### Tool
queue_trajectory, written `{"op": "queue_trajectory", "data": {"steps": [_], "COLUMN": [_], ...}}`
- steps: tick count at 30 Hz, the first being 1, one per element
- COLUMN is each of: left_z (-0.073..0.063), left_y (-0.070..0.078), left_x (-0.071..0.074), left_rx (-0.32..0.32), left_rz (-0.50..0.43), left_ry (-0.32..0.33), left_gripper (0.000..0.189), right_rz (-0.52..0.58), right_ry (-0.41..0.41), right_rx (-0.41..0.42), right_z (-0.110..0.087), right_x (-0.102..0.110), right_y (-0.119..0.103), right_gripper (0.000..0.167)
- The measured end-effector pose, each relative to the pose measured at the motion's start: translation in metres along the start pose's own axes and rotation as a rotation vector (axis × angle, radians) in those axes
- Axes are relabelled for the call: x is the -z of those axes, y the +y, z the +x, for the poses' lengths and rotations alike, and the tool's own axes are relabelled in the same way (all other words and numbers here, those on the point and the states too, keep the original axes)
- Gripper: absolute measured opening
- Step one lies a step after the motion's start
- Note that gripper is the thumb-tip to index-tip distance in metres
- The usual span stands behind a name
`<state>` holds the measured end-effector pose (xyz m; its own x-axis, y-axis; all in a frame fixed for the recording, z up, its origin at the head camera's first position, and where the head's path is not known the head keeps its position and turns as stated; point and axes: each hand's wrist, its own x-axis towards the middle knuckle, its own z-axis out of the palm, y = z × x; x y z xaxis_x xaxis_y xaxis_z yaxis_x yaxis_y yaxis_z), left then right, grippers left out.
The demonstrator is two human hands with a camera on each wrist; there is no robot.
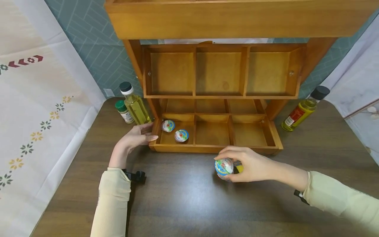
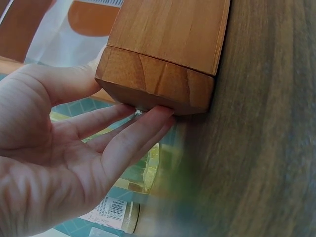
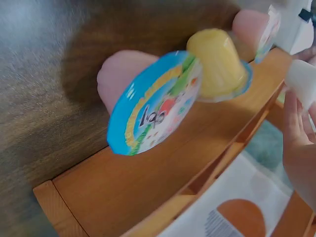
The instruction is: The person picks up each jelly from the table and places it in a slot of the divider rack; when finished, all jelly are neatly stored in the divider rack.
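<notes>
My right hand (image 1: 250, 164) holds a small jelly cup (image 1: 224, 166) with a blue-rimmed picture lid above the table, in front of a wooden compartment rack (image 1: 217, 149). In the right wrist view this hand (image 3: 300, 148) grips a white-bodied cup (image 3: 302, 81). Beside it, a pink jelly cup (image 3: 121, 74), a yellow jelly cup (image 3: 217, 61) and another pink cup (image 3: 249, 29) line up along the rack's front. My left hand (image 1: 137, 135) grips the rack's lower left corner, thumb against one face and fingers (image 2: 131, 138) against another. Two lidded cups (image 1: 181, 135) sit in the lower left compartment.
Left of the rack stand an oil bottle (image 1: 136, 107) and a green-capped jar (image 1: 124, 112). Another oil bottle (image 1: 305, 110) with a red label stands to its right. A middle tier (image 1: 220, 97) and a top tier (image 1: 219, 21) rise over the lower compartments.
</notes>
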<state>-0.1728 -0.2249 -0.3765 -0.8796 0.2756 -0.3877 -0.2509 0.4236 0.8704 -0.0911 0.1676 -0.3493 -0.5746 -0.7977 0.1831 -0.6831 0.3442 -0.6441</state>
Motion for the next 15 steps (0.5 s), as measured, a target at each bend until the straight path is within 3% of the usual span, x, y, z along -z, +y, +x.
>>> {"op": "queue_trajectory", "data": {"steps": [6, 15], "left_z": [0.000, 0.000], "left_y": [-0.002, -0.001], "left_x": [0.001, 0.000], "left_rx": [-0.009, -0.006], "left_rz": [0.011, 0.001], "left_ry": [0.001, -0.001], "left_gripper": [0.077, 0.077], "right_rz": [0.011, 0.027], "right_ry": [0.099, 0.285], "right_rx": [-0.151, -0.425], "right_z": [0.023, 0.058], "right_x": [0.009, 0.004], "right_y": [0.018, 0.029], "right_gripper": [0.047, 0.051]}}
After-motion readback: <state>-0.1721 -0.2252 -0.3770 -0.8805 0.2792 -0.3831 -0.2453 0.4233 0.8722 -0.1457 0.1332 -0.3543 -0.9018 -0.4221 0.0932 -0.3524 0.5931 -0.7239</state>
